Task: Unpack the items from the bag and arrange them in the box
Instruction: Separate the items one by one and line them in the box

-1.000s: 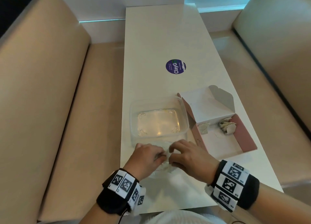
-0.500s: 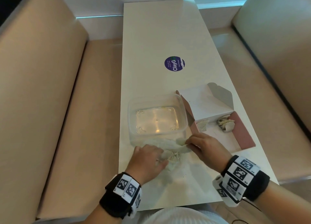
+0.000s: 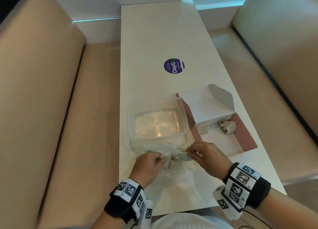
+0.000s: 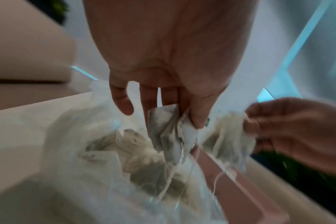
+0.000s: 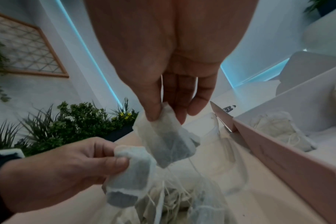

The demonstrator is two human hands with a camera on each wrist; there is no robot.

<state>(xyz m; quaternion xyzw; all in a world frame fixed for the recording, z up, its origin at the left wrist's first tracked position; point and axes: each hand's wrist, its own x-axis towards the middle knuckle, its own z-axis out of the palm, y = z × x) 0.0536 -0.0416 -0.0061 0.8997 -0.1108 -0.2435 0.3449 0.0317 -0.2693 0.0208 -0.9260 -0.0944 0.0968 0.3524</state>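
A clear plastic bag (image 3: pixel 173 177) full of stringed tea bags (image 5: pixel 175 201) lies at the table's near edge. My left hand (image 3: pixel 161 159) pinches one tea bag (image 5: pixel 132 178) between thumb and fingers just above the bag's mouth. My right hand (image 3: pixel 189 153) pinches another tea bag (image 5: pixel 171 144), whose string trails down into the bag. To the right lies the open pink box (image 3: pixel 244 139), with two tea bags (image 3: pixel 226 126) against its back wall.
A clear, empty plastic container (image 3: pixel 130 125) stands just behind the bag, touching the pink box's left side. A purple round sticker (image 3: pixel 173 66) marks the table's middle. Beige benches flank the narrow white table (image 3: pixel 154 39).
The hands, close together over the bag's mouth a second ago, have drawn apart. Each has lifted a tea bag, and the right hand has shifted right toward the pink box.
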